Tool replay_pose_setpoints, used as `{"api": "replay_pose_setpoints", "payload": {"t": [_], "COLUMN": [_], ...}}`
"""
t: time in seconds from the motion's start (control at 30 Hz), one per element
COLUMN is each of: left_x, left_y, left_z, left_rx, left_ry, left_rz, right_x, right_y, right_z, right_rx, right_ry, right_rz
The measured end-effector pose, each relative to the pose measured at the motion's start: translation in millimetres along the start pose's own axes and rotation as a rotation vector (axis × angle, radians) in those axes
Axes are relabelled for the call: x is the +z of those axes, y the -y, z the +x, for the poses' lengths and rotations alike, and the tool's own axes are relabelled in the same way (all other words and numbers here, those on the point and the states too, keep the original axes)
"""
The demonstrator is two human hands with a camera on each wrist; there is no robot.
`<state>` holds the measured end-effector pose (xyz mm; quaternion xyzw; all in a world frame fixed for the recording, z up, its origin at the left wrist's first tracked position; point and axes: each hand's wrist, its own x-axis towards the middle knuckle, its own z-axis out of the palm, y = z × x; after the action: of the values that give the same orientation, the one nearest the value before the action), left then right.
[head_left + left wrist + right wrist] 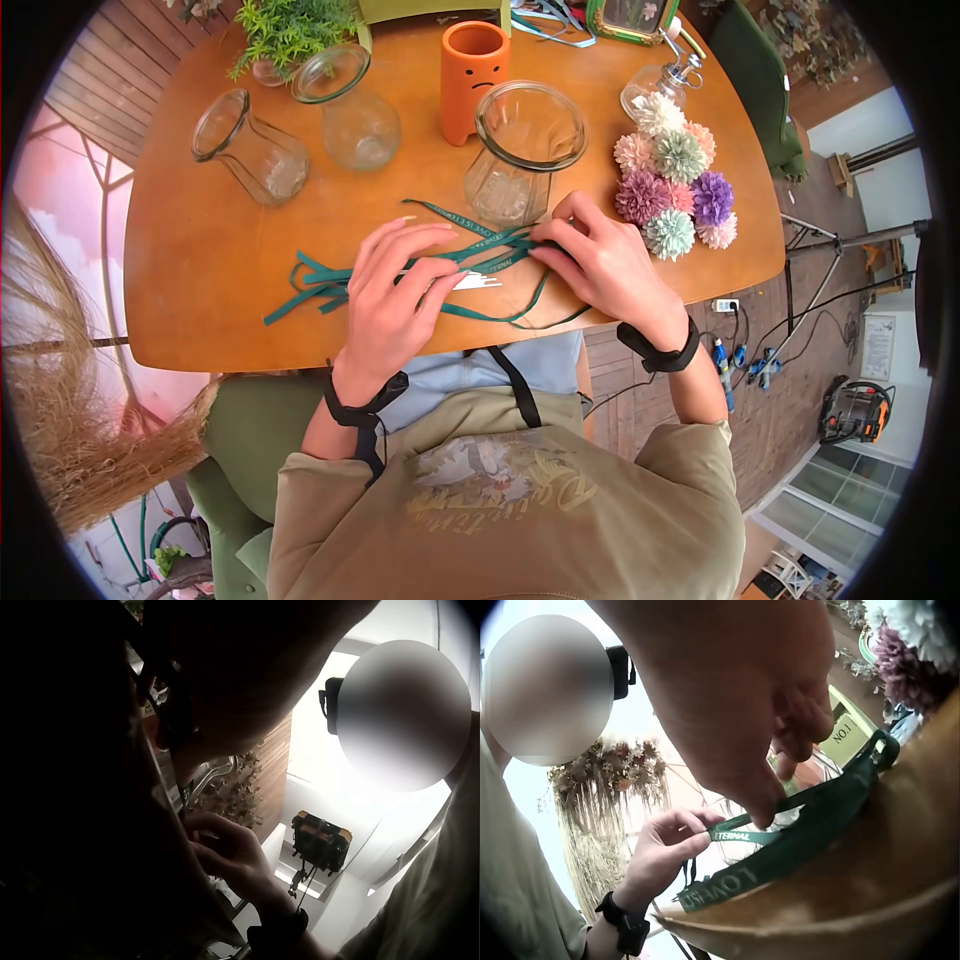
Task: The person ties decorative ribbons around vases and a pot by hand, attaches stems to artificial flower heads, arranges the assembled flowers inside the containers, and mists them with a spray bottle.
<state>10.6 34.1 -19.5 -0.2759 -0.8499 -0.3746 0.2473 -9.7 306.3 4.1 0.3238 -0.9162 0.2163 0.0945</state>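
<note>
Several dark green ribbons [330, 275] with pale printed lettering lie in a loose bundle near the table's front edge. My left hand [400, 285] pinches a ribbon between thumb and fingers; the right wrist view shows this hand [660, 851] gripping a strip lettered "ETERNAL" [731, 835]. Across from it, my right hand [610, 265] pinches the ribbons' other side with thumb and index finger. A loose ribbon loop hangs toward the table edge below the hands. White thin strips [478, 282] show beneath the ribbons. The left wrist view is mostly dark.
A wide glass vase [510, 185] stands just beyond the hands. Two more glass vases, one flared [250, 155] and one round [360, 130], stand at left. Behind is an orange pot [470, 90]. Pompom flowers [680, 157] and a glass spray bottle [650, 88] sit at right.
</note>
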Motion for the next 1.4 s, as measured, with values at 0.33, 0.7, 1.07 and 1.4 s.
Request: {"api": "replay_pose_setpoints", "payload": {"t": [0.33, 0.7, 1.07, 1.4], "left_x": [-10, -49, -52, -44], "left_y": [4, -5, 24, 6], "left_z": [0, 41, 58, 41], "left_rx": [-0.214, -0.028, -0.452, -0.737], "left_ry": [0.015, -0.155, -0.03, 0.258], "left_rz": [-0.028, 0.065, -0.158, -0.969], "right_x": [-31, -79, -115, -91], "right_y": [2, 10, -4, -25], "right_z": [10, 37, 88, 35], "right_rx": [0.056, 0.033, 0.285, 0.57], "right_ry": [-0.431, -0.633, -0.587, 0.03], "right_rz": [0.101, 0.611, 0.486, 0.713]}}
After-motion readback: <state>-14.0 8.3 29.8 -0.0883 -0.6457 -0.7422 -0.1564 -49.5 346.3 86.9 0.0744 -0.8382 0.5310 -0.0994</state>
